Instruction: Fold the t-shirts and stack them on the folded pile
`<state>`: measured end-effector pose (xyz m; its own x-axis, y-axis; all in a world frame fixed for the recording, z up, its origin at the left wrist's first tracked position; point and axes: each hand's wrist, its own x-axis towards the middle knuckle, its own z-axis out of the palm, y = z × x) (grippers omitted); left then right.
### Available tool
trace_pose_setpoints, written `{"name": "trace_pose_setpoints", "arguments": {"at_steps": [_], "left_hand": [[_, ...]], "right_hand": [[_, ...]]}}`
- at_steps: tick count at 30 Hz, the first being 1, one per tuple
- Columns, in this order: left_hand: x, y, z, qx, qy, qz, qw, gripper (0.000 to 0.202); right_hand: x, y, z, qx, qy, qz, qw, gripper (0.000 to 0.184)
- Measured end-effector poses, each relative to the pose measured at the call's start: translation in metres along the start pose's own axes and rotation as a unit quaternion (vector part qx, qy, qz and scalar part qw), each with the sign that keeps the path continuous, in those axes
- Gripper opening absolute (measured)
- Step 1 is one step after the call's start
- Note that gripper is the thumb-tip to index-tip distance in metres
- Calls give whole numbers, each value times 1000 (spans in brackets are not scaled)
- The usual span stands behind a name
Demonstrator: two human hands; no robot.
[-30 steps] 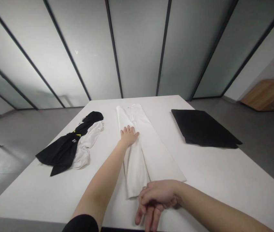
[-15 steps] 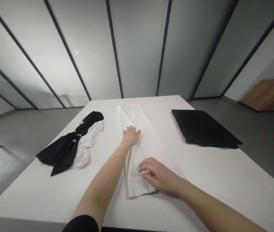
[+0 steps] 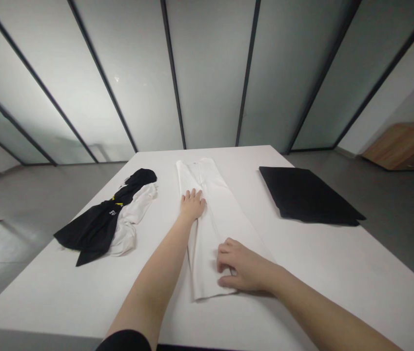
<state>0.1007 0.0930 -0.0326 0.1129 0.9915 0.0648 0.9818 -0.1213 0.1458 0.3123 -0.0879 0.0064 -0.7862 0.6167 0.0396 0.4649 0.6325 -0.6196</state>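
Note:
White trousers (image 3: 221,204) lie lengthwise down the middle of the table, one leg over the other, waist at the far end and hems toward me. My left hand (image 3: 192,204) rests palm down on their left side below the waist, fingers spread. Nearer to me, my right hand (image 3: 241,265) is over the lower legs with its fingers bent and the thumb apart from them. No cloth shows gripped in it. The right hand and forearm hide part of the hem.
On the left of the white table (image 3: 177,321) lies a crumpled black garment (image 3: 99,222) with yellow bits and white lettering, beside a crumpled white cloth (image 3: 126,231). A flat black folded cloth (image 3: 307,195) lies at the right. Frosted panels (image 3: 210,73) stand behind the table.
My left hand has shifted slightly left on the trousers. My right hand has moved a little right, its fingers more bent down. The trousers look the same.

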Motion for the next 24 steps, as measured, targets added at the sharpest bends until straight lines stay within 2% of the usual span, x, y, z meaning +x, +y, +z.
{"name": "trace_pose_setpoints", "arguments": {"at_steps": [6, 11, 15, 19, 24], "left_hand": [[-14, 24, -1, 8, 18, -6, 1000, 53], [-22, 42, 5, -1, 6, -3, 1000, 69], [-15, 33, 3, -23, -1, 8, 1000, 64], [-5, 13, -2, -32, 6, 19, 999, 54], [7, -10, -5, -11, 17, 35, 999, 53]], "right_hand": [[1, 3, 2, 0, -33, -20, 999, 29], [1, 3, 0, 19, -48, -18, 999, 26], [1, 5, 0, 35, -48, -15, 998, 24], [1, 7, 1, 41, -43, -10, 998, 23], [4, 9, 2, 27, -41, -18, 999, 26]]}}
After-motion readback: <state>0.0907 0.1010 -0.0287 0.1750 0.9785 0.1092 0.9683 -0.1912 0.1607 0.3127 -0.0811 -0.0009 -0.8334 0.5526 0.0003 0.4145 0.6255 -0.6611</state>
